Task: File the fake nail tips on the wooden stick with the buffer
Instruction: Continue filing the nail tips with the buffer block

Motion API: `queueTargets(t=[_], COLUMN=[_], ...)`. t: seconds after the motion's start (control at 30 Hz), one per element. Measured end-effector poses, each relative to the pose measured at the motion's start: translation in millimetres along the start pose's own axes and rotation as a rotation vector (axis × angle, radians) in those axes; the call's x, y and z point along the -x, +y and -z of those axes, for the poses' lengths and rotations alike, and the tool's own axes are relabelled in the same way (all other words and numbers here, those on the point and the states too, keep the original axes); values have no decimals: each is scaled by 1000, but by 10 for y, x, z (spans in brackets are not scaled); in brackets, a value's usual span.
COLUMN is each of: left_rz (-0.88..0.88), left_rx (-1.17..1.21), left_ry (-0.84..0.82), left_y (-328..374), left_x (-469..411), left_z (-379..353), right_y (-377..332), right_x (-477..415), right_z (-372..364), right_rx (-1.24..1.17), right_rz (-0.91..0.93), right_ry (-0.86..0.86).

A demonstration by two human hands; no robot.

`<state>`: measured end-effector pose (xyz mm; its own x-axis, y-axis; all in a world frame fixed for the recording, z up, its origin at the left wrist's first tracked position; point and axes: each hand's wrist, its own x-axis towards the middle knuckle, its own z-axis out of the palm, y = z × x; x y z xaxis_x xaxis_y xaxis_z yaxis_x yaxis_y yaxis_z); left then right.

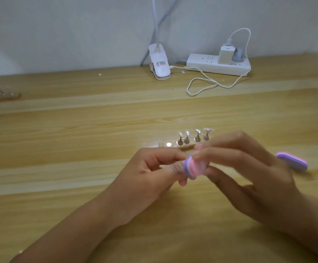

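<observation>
A wooden stick (181, 146) lies on the table just beyond my hands, with several clear fake nail tips (198, 132) upright on small metal stands. Its left spot shows a bare metal disc (168, 144). My right hand (249, 168) pinches a pink, white and purple buffer (194, 167) between fingertips and thumb. My left hand (150, 171) is curled, thumb and fingers pinching a small nail tip against the buffer's left end. The buffer and motion blur hide most of that tip.
A second purple-and-pink buffer (292, 161) lies on the table right of my right hand. At the back stand a white clip lamp (159, 62), a power strip (218, 65) and a looping white cable (203, 85). A blurred object (0, 94) sits at the far left.
</observation>
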<state>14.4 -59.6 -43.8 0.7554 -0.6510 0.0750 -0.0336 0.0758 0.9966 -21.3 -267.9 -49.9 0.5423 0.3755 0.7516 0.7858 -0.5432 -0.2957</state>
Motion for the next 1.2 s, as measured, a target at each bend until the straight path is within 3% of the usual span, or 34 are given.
queueTargets(t=[0.13,0.27,0.4,0.5,0.67,0.8,0.93,1.07,1.2], left_rz=[-110,-159,-202,-247,-259,-264,-258,-262,-236], left_rx=[-258,-283,-433,-485,-520,-498,-506,-463,-453], left_ry=[103,154,224,228,269,252,264,240,296], left_y=[-55,-72,-92,-67,-60,-66,-71,-78,-72], left_x=[-2,-4,-15,-4,-11,-10,-17,-6,-19], left_z=[9,17,15,4,-17,-15,-15,-21,-27], right_y=[72,38,110,52,105,55,130,68,130], right_x=[9,22,11,22,8,23,-8,22,-7], right_z=[36,-20,16,-39,0,-56,24,-64,27], right_rx=[31,-22,8,4,39,22,28,34,31], right_rz=[-61,-39,-143,-94,-126,-24,-98,-18,-89], right_ry=[-26,-73,-83,-90,-75,-112,-78,-121,-85])
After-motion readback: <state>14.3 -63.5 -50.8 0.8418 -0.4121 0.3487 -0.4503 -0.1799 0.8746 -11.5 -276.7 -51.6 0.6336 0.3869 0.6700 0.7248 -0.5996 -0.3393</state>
